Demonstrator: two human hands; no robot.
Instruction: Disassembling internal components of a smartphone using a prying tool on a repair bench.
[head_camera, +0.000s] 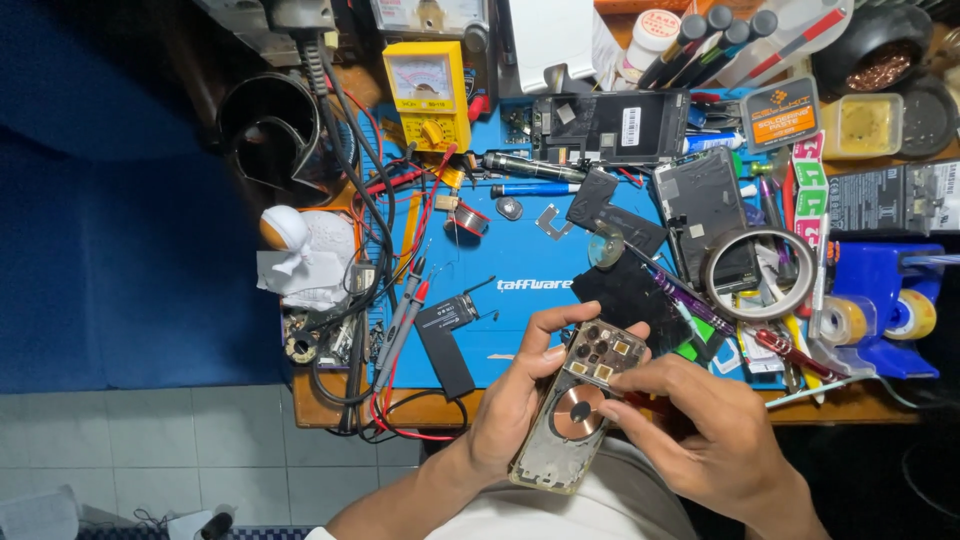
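Both hands share a grip on an opened phone back (578, 408) in the lower middle of the frame: the left hand (515, 400) is wrapped around its left edge with the thumb lying on the upper part, and the right hand (700, 435) closes on its right side, fingertips pressing near the copper coil ring (579, 412) in its middle. This phone back is tilted, its camera end pointing to the upper right, and it is held just above the near edge of the worktop (330, 405), over the person's lap. Behind the hands lies a blue mat (520, 320) covered with parts. A black battery (445, 345) rests on the mat just left of the left hand, beside red and black test probes (405, 310). A roll of clear tape (758, 272) sits to the upper right of the hands, near a dark phone frame (705, 215). A yellow meter (427, 92) stands in the upper middle, and a blue tape holder (880, 305) sits at the right edge.
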